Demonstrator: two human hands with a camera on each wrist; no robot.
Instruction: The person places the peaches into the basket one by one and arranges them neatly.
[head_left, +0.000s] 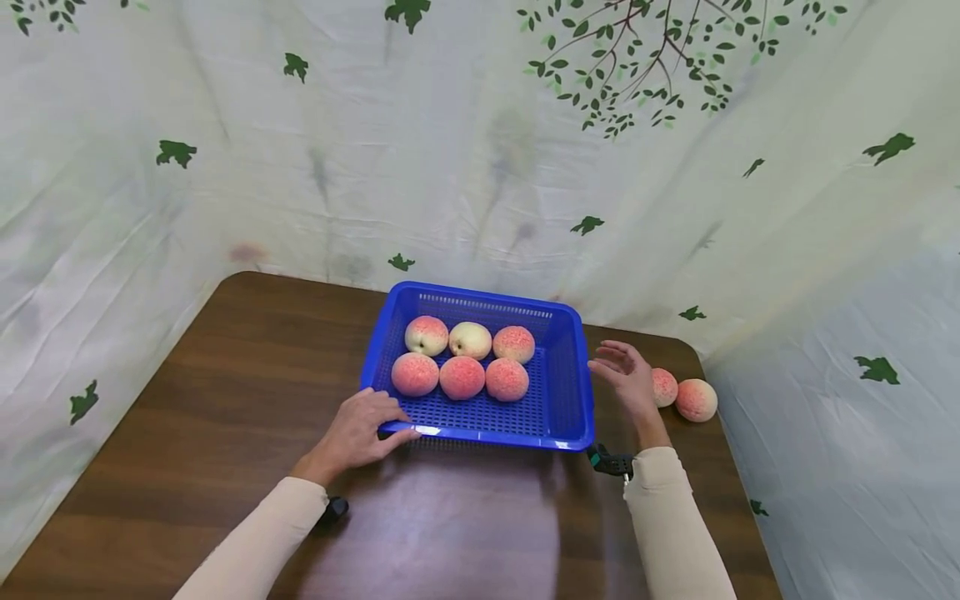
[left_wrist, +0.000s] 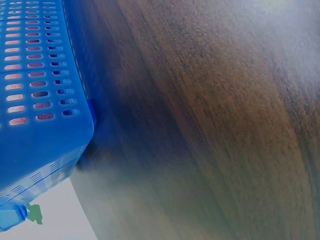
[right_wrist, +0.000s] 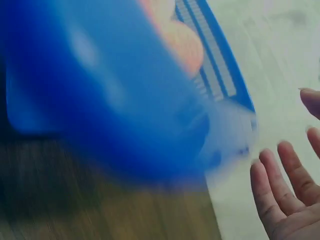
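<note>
A blue plastic basket (head_left: pixel 555 375) with perforated sides stands at the middle of the table, several peaches (head_left: pixel 462 377) lying in two rows inside it. My left hand (head_left: pixel 365 427) grips its rim at the front left corner. The basket's slotted wall (left_wrist: pixel 35 100) fills the upper left of the left wrist view; that hand is out of sight there. Just off the right side is my right hand (head_left: pixel 627 377), fingers loosely bent and holding nothing. In the right wrist view the right hand's fingers (right_wrist: pixel 287 185) are spread beside the blurred basket rim.
Two more peaches (head_left: pixel 697 400) lie on the brown wooden table (head_left: pixel 225 400) beyond my right hand, near its right edge. A pale leaf-printed curtain (head_left: pixel 450 167) hangs close behind the basket and along both sides.
</note>
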